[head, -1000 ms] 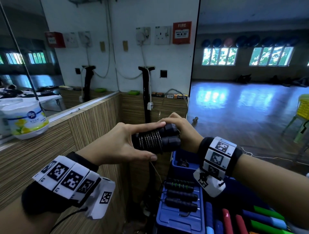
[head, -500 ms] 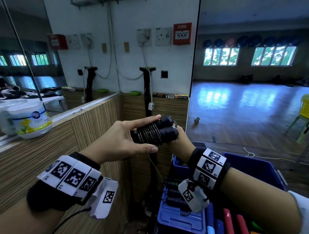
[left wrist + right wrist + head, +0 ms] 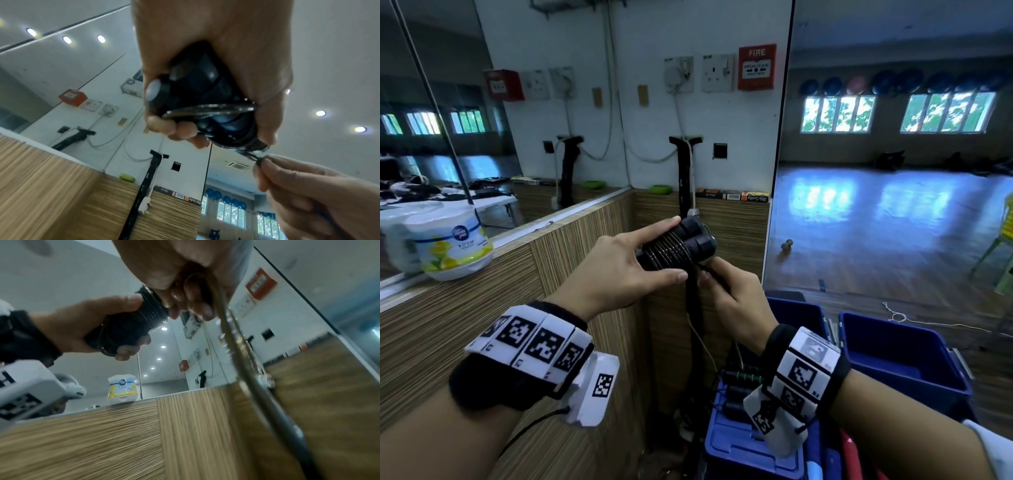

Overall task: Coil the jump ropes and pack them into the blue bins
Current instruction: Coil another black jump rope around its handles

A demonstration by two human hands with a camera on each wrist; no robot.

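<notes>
From the head camera, your left hand (image 3: 616,270) holds the jump rope handles (image 3: 681,245), two black grips side by side with the cable wound round them in tight turns. Your thumb lies under the bundle and your forefinger stretches along its top; the other fingers are hidden behind it. Your right hand (image 3: 736,301) sits just below and beside the bundle, fingertips pinching the loose cable (image 3: 700,337), which drops thin and pale toward the floor and is lost against the dark post behind it. Low down, a blue bin (image 3: 743,445) is partly covered by your right wrist band; black handles lie on it, but you cannot tell how many. A second blue bin (image 3: 904,359) stands just to its right, its inside in shadow.

From the left wrist camera, your left hand (image 3: 205,48) curls round the handles (image 3: 197,84), whose butt ends face the lens. Your right hand (image 3: 304,191) pinches the cable where it leaves the coil; the bins are out of frame.

From the right wrist camera, your right hand (image 3: 180,272) fills the top edge, cut off, fingers closed on the cable (image 3: 242,353), which runs blurred down the frame. Your left hand (image 3: 86,324) grips the wound bundle beyond. A white air-freshener tub (image 3: 122,388) stands on the wooden ledge (image 3: 82,443).
</notes>
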